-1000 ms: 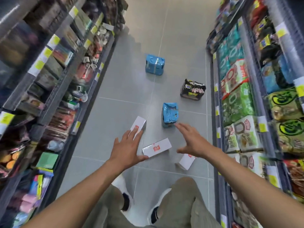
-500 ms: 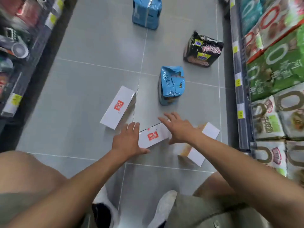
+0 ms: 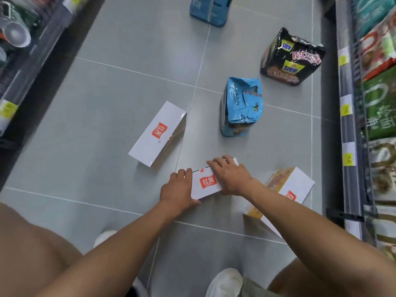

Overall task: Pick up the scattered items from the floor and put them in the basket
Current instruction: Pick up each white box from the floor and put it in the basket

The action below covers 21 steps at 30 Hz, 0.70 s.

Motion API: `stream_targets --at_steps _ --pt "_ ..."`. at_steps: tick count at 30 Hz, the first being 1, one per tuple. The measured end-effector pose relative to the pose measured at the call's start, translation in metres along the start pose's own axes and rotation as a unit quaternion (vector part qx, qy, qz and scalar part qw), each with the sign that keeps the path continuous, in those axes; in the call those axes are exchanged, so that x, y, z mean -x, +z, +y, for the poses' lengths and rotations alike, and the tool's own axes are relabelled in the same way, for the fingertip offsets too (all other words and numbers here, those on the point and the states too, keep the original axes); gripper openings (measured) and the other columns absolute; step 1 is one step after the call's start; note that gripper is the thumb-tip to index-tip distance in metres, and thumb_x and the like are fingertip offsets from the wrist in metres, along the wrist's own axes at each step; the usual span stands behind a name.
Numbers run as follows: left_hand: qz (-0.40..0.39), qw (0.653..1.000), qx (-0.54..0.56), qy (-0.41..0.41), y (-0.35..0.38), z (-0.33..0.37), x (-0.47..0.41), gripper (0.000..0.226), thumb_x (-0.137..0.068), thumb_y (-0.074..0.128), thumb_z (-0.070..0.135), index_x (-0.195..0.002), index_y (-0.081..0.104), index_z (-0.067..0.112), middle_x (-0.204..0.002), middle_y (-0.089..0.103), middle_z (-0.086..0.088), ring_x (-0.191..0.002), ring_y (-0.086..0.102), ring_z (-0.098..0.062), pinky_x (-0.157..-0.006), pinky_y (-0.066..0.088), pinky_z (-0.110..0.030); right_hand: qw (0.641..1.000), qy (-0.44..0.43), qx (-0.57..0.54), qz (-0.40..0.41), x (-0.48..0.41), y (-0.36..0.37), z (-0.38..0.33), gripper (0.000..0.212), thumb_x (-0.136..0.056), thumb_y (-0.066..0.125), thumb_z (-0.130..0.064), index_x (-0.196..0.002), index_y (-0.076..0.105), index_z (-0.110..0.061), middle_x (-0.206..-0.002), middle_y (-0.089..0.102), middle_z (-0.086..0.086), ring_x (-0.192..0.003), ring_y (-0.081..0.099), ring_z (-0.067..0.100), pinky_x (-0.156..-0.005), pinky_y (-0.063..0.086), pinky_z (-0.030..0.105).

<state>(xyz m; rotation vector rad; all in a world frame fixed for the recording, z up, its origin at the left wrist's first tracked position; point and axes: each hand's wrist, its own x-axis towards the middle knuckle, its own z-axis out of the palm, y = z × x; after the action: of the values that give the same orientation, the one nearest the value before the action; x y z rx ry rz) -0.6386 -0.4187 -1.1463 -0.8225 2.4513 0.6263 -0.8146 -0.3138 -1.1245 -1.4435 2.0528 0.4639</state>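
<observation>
Change over the last second: both hands, which were spread in the air above the floor, have come down onto the middle white box [image 3: 206, 182], and the camera has dropped closer to the tiles. Left hand [image 3: 177, 189] now clasps the box's left end, fingers curled over the top, thumb on the near edge. Right hand [image 3: 230, 179] lies across the right half, fingers over the far edge, thumb on the near side. The box looks flat on the floor and not yet lifted. Judgement: first pick is under way, nothing collected so far. Basket not in view. From the held box: second white box [image 3: 157, 133] at 10 o'clock, near; third white box [image 3: 300, 185] at 3 o'clock, partly under the right forearm; blue bag [image 3: 241, 106] at 1 o'clock, standing on end; black bag [image 3: 291, 56] farther at 1 o'clock; blue pack [image 3: 209, 9] at 12 o'clock, cut by the frame edge. Surface: grey floor tiles [image 3: 107, 93] with pale grout. Room: a shop aisle, stocked shelves [image 3: 375, 103] at 3 o'clock and more at 9 o'clock.
</observation>
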Motion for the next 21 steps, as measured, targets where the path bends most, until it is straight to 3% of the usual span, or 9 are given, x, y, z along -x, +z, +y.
stream_targets --at_steps 3,11,15,21 --pt "0.003 1.000 0.006 0.010 0.001 -0.001 -0.002 0.098 -0.072 0.081 0.058 -0.146 0.026 0.025 -0.139 0.047 -0.003 -0.121 0.050 -0.023 -0.089 0.057 -0.040 1.000 0.002 -0.002 0.003 0.001 0.000 -0.001 0.092 -0.083 0.081 -0.042 -0.154 0.024 -0.027 -0.155 0.039 0.004 -0.143 0.033 0.031 -0.099 0.051 0.059" --pt "0.011 0.999 -0.007 0.050 -0.038 -0.005 0.017 0.093 -0.074 0.080 0.057 -0.145 0.028 0.025 -0.136 0.050 -0.003 -0.118 0.050 -0.022 -0.084 0.057 -0.039 0.999 0.030 -0.028 0.015 0.030 -0.029 -0.015 0.097 -0.075 0.085 -0.044 -0.151 0.027 -0.027 -0.147 0.044 0.002 -0.135 0.040 0.028 -0.093 0.054 0.054" --pt "0.003 0.997 -0.030 0.072 -0.097 0.002 0.064 0.089 -0.071 0.081 0.052 -0.140 0.033 0.023 -0.129 0.051 -0.003 -0.116 0.050 -0.022 -0.076 0.055 -0.039 0.998 0.046 -0.052 0.014 0.079 -0.070 -0.031 0.100 -0.070 0.087 -0.043 -0.149 0.026 -0.030 -0.145 0.045 -0.001 -0.133 0.039 0.028 -0.089 0.056 0.053" --pt "-0.008 0.995 -0.042 0.091 -0.234 0.033 0.173 0.076 -0.071 0.080 0.047 -0.131 0.038 0.024 -0.126 0.054 -0.002 -0.115 0.052 -0.022 -0.072 0.053 -0.035 0.995 0.044 -0.089 0.010 0.188 -0.189 -0.054 0.102 -0.071 0.087 -0.045 -0.150 0.024 -0.032 -0.146 0.044 -0.002 -0.135 0.040 0.027 -0.092 0.055 0.055"
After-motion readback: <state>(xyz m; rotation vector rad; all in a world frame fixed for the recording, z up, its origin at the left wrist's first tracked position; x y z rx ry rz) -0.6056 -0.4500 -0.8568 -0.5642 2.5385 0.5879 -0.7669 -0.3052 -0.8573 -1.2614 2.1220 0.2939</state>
